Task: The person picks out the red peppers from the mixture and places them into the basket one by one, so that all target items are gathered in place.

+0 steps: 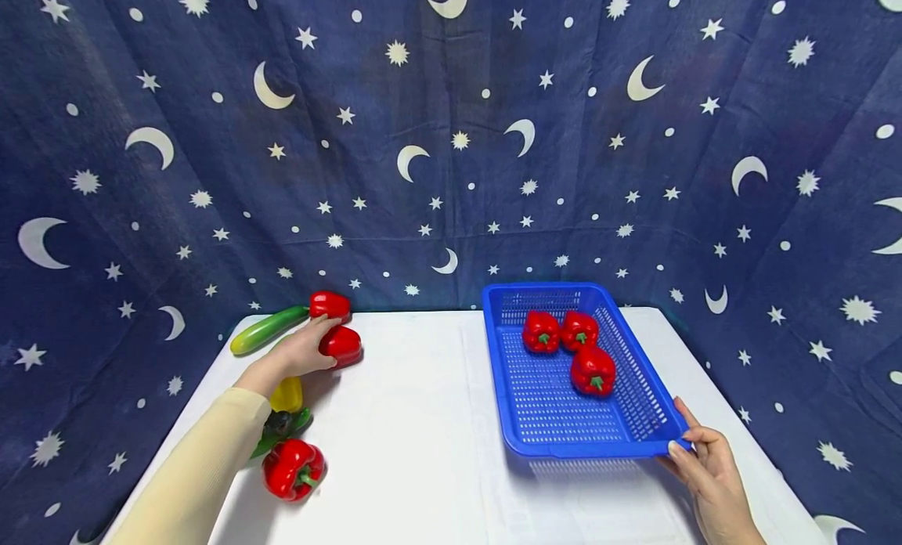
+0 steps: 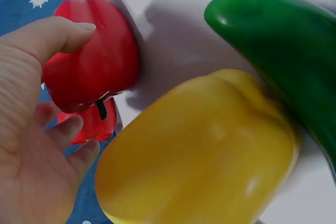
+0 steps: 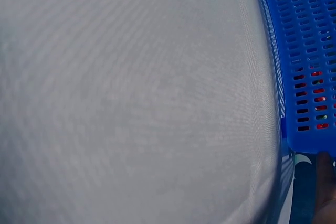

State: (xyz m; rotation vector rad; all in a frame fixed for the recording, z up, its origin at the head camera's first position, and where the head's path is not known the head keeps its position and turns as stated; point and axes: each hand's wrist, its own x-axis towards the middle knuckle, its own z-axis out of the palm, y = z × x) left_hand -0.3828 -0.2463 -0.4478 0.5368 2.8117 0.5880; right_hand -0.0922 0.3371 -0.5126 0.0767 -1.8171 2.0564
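Note:
My left hand (image 1: 304,349) is around a red bell pepper (image 1: 343,346) at the back left of the white table. In the left wrist view, the thumb lies on that red bell pepper (image 2: 107,51), and the other fingers bend around its far side, partly hidden. Just behind it is a second red bell pepper (image 1: 330,304). At the right, my right hand (image 1: 715,474) grips the near right corner of a blue plastic basket (image 1: 585,450), thumb on the rim. Inside the basket are three red bell peppers (image 1: 593,370). The right wrist view shows mostly tablecloth and the perforated basket wall (image 3: 299,51).
A long green vegetable with a yellowish end (image 1: 268,330) lies at the back left. Under the left forearm are a yellow bell pepper (image 1: 287,395), a green vegetable (image 1: 301,422) and a dark item (image 1: 279,423). Nearer stands another red bell pepper (image 1: 289,465). A starry curtain (image 1: 451,177) hangs behind.

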